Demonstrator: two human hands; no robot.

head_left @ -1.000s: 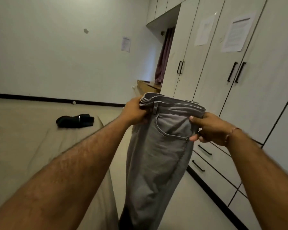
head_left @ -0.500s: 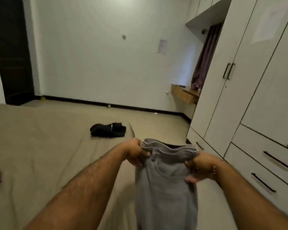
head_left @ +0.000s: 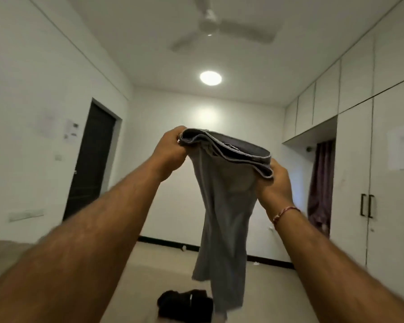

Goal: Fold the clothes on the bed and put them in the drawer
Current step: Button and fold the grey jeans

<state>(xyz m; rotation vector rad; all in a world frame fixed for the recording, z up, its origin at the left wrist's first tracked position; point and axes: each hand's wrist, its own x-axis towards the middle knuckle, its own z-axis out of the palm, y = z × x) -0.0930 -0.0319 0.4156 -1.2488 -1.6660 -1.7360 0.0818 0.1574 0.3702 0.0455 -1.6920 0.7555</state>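
- My left hand point(head_left: 170, 148) is raised at chest height ahead of me, fingers curled and pinching the left end of the waistband of the grey trousers point(head_left: 224, 206).
- My right hand point(head_left: 274, 183) sits at about 4 o'clock from the left one, slightly lower, its fingers and thumb clamped on the other end of the same waistband.
- The waistband runs between the two hands, doubled over on itself, sloping down toward the right hand.
- From the waistband the trousers hang straight down at 6 o'clock, free of everything, the legs together and the hems blurred near the bottom edge.
- A thread bracelet point(head_left: 286, 212) circles my right wrist.
- A black garment point(head_left: 184, 305) lies bunched on the bed point(head_left: 135, 283), at 7 o'clock from the trouser hems and just beside them in the view.
- Farther out: a dark door point(head_left: 91, 169) at 9 o'clock, the white wardrobe point(head_left: 394, 206) at 3 o'clock, a purple curtain point(head_left: 320, 183) beside it.
- Overhead at 12 o'clock, a round ceiling light point(head_left: 210, 78) and a ceiling fan point(head_left: 222, 31).
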